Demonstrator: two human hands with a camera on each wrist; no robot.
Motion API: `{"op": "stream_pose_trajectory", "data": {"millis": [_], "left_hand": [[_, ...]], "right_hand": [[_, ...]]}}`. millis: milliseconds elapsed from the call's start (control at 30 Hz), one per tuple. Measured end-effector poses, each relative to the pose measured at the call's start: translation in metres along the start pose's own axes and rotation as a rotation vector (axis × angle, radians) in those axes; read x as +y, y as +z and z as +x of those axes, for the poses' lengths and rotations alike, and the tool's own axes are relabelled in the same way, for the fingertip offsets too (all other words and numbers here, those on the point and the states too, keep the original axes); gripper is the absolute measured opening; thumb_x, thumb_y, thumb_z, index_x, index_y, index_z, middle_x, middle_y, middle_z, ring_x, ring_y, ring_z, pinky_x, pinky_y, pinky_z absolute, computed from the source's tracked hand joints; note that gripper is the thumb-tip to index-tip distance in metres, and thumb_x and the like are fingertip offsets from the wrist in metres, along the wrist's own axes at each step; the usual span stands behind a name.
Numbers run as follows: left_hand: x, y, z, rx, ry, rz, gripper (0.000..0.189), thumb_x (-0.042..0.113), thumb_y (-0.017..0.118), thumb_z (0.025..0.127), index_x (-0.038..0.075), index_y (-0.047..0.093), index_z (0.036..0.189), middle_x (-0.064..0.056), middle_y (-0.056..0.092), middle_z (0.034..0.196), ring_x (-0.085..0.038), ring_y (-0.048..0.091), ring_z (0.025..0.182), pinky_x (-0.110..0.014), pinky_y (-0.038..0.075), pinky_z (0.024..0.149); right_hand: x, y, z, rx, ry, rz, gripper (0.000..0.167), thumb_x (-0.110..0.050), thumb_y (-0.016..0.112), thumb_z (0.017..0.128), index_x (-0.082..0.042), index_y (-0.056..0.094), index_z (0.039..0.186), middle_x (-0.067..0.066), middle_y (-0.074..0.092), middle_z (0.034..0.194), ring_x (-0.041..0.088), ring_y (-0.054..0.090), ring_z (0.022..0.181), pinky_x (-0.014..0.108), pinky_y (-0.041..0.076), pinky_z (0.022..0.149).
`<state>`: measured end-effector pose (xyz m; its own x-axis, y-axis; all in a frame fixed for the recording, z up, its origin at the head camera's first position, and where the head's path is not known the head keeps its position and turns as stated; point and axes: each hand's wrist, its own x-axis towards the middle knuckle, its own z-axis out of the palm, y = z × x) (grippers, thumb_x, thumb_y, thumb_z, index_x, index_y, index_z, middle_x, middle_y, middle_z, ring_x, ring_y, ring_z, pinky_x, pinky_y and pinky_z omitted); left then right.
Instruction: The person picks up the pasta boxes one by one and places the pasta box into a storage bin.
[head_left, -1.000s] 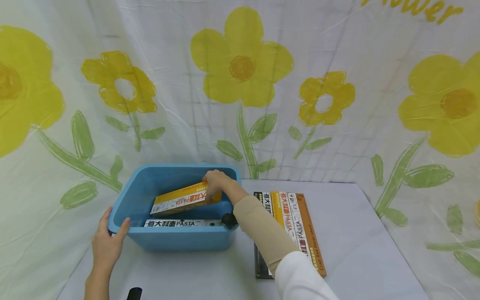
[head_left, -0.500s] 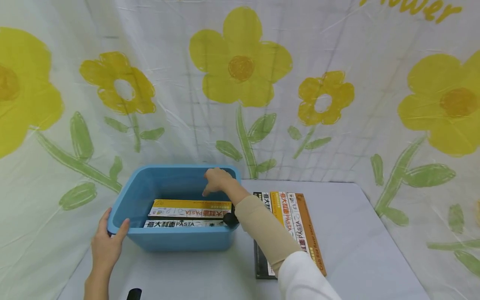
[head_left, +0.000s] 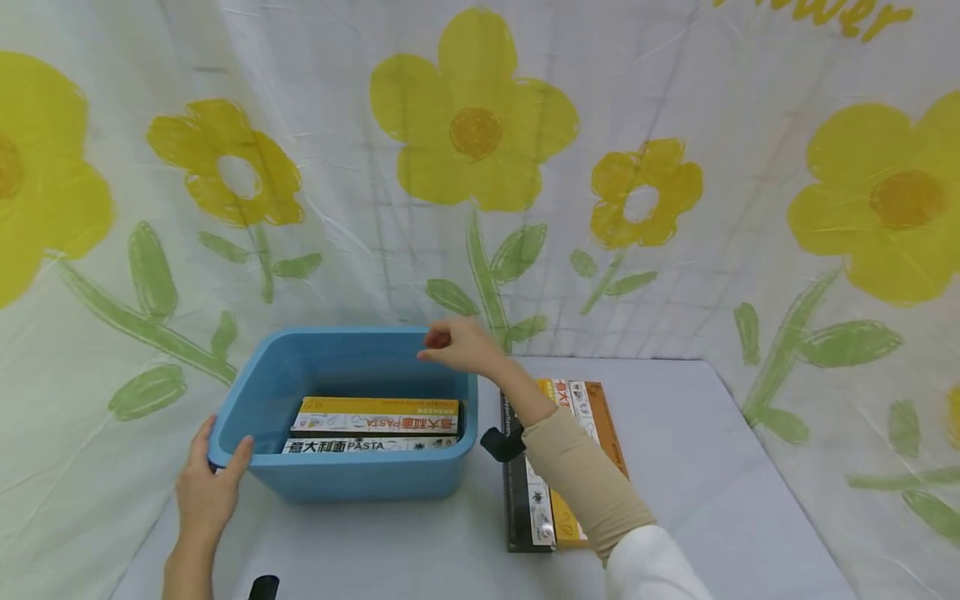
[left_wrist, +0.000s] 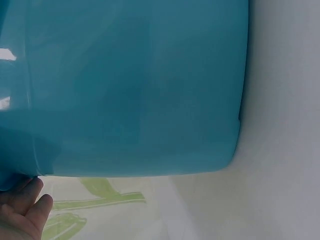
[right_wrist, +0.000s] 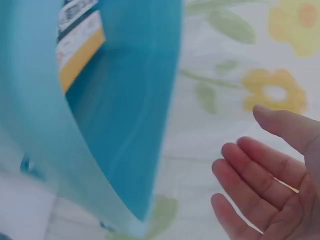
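A blue plastic bin (head_left: 352, 479) stands on the table at centre left. My left hand (head_left: 208, 492) grips its near left corner, thumb on the rim; in the left wrist view its fingertips show at the bin's edge. Inside lie two pasta boxes side by side: a yellow-and-white one (head_left: 375, 416) and, nearer me, a white-faced one with black lettering (head_left: 337, 446). My right hand (head_left: 468, 346) is over the bin's far right corner and holds nothing. In the right wrist view, its fingers (right_wrist: 255, 175) are loosely bent, with the thumb apart, beside the bin.
More pasta boxes lie on the table right of the bin, partly under my right forearm: a black one (head_left: 519, 500), a yellow one (head_left: 572, 527) and an orange-brown one (head_left: 603, 417). A flower-printed curtain (head_left: 360, 267) hangs behind the table (head_left: 720, 500).
The yellow pasta box was held tilted in my right hand and now lies flat in the bin. My right hand let go, then moved up and right. My left hand stays on the rim.
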<state>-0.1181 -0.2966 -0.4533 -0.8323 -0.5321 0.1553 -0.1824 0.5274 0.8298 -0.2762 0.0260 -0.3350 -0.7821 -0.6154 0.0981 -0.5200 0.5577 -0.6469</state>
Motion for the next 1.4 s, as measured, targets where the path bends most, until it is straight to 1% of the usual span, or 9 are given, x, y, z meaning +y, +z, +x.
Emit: {"op": "stream_pose_trajectory", "data": {"millis": [233,400,533,700,800,900,1067,1200,1400], "left_hand": [[0.0,0.0,0.0,-0.018,-0.016,0.008,0.072,0.03,0.052,0.099,0.001,0.016,0.154,-0.036,0.029,0.147,-0.058,0.032,0.13,-0.069,0.03,0.101],[0.0,0.001,-0.001,-0.024,-0.032,0.007,0.071,0.029,0.052,0.099,0.002,0.016,0.154,-0.036,0.027,0.148,-0.057,0.03,0.132,-0.068,0.029,0.102],[0.0,0.001,0.0,-0.024,-0.034,0.006,0.071,0.029,0.051,0.099,0.002,0.015,0.154,-0.035,0.026,0.149,-0.056,0.029,0.132,-0.068,0.028,0.103],[-0.002,0.001,0.0,-0.011,-0.031,-0.008,0.07,0.028,0.052,0.099,0.003,0.017,0.155,-0.036,0.028,0.148,-0.057,0.03,0.132,-0.068,0.028,0.104],[-0.001,0.002,0.0,-0.006,-0.026,-0.01,0.07,0.028,0.052,0.099,0.003,0.017,0.154,-0.037,0.028,0.147,-0.058,0.03,0.131,-0.068,0.027,0.104],[0.0,0.003,-0.001,-0.001,-0.013,-0.005,0.069,0.026,0.052,0.099,0.001,0.018,0.154,-0.037,0.029,0.146,-0.058,0.031,0.131,-0.069,0.028,0.103],[0.001,0.004,-0.001,-0.004,-0.014,-0.006,0.069,0.026,0.051,0.099,0.001,0.017,0.154,-0.037,0.028,0.147,-0.058,0.03,0.131,-0.068,0.027,0.103],[0.0,0.004,0.0,-0.004,-0.02,-0.006,0.069,0.026,0.052,0.099,0.002,0.017,0.154,-0.037,0.028,0.147,-0.058,0.03,0.131,-0.068,0.028,0.103],[-0.001,0.004,0.0,-0.001,-0.019,-0.001,0.07,0.026,0.052,0.099,0.001,0.017,0.154,-0.038,0.029,0.146,-0.058,0.032,0.13,-0.069,0.029,0.101]], "right_hand": [[0.006,-0.02,-0.049,0.08,-0.032,0.105,0.028,-0.02,0.069,0.091,-0.002,0.067,0.113,0.011,0.068,0.107,0.022,0.064,0.097,0.027,0.053,0.083],[0.018,-0.025,-0.085,0.133,0.017,0.145,0.032,-0.02,0.069,0.091,-0.001,0.066,0.117,0.013,0.068,0.11,0.024,0.064,0.1,0.034,0.054,0.088],[0.031,-0.025,-0.109,0.181,0.06,0.154,0.033,-0.019,0.07,0.09,0.001,0.067,0.116,0.014,0.069,0.109,0.025,0.066,0.098,0.038,0.054,0.088],[0.049,-0.019,-0.137,0.22,0.131,0.192,0.034,-0.02,0.07,0.09,0.003,0.067,0.115,0.015,0.069,0.107,0.027,0.066,0.098,0.041,0.055,0.087],[0.062,-0.012,-0.152,0.248,0.192,0.216,0.037,-0.021,0.071,0.09,0.003,0.066,0.118,0.015,0.069,0.111,0.029,0.065,0.103,0.043,0.053,0.091],[0.073,-0.003,-0.168,0.288,0.27,0.251,0.046,-0.021,0.072,0.089,0.002,0.061,0.127,0.017,0.066,0.119,0.033,0.061,0.112,0.046,0.05,0.096],[0.087,0.012,-0.193,0.345,0.374,0.258,0.066,-0.021,0.075,0.086,0.003,0.046,0.141,0.022,0.055,0.135,0.04,0.052,0.125,0.049,0.044,0.103],[0.099,0.023,-0.21,0.372,0.451,0.242,0.076,-0.02,0.077,0.084,0.005,0.038,0.145,0.023,0.044,0.145,0.041,0.042,0.132,0.05,0.037,0.107],[0.113,0.031,-0.233,0.371,0.559,0.173,0.091,-0.02,0.082,0.078,0.007,0.03,0.148,0.026,0.033,0.151,0.047,0.03,0.137,0.06,0.032,0.107]]}}
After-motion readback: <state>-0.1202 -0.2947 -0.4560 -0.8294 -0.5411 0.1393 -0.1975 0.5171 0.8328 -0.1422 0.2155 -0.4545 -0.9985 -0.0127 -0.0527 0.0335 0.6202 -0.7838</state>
